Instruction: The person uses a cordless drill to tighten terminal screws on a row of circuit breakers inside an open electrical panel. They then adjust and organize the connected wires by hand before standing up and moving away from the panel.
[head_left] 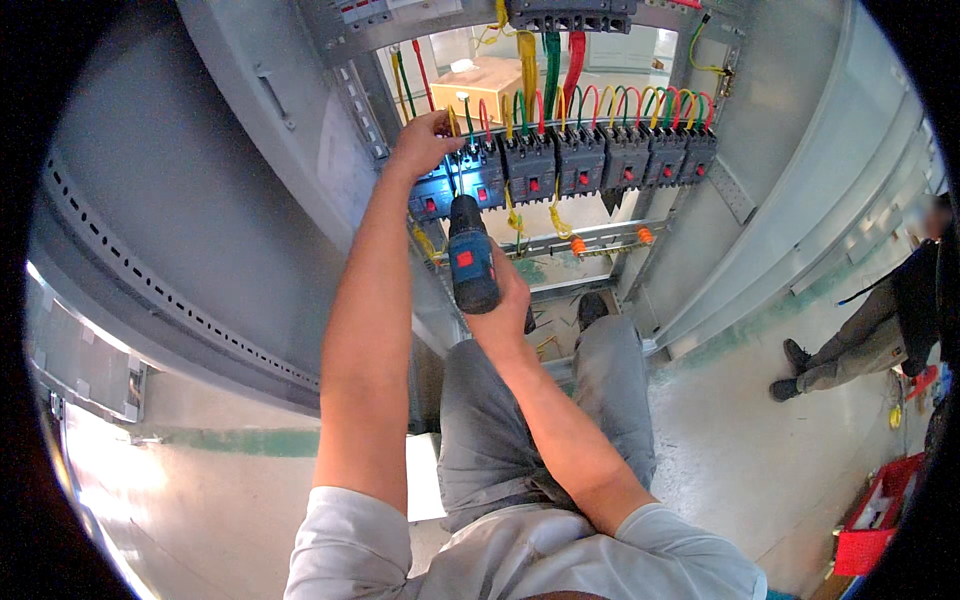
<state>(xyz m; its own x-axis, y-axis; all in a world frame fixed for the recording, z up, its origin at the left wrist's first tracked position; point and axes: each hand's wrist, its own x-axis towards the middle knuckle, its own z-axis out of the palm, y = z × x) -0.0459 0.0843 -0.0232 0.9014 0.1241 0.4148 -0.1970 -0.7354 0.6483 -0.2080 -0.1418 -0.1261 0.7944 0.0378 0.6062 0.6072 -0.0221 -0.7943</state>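
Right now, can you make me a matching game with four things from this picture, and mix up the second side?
Things:
1. Drill
2. Left grip
3. Box
4. Bin

Places and colours:
A. Tan, behind the breakers
B. Red, at the picture's lower right
C. Held in the right grip
D. Fingers up beside a yellow wire

Right pairs: 1-C, 2-D, 3-A, 4-B.
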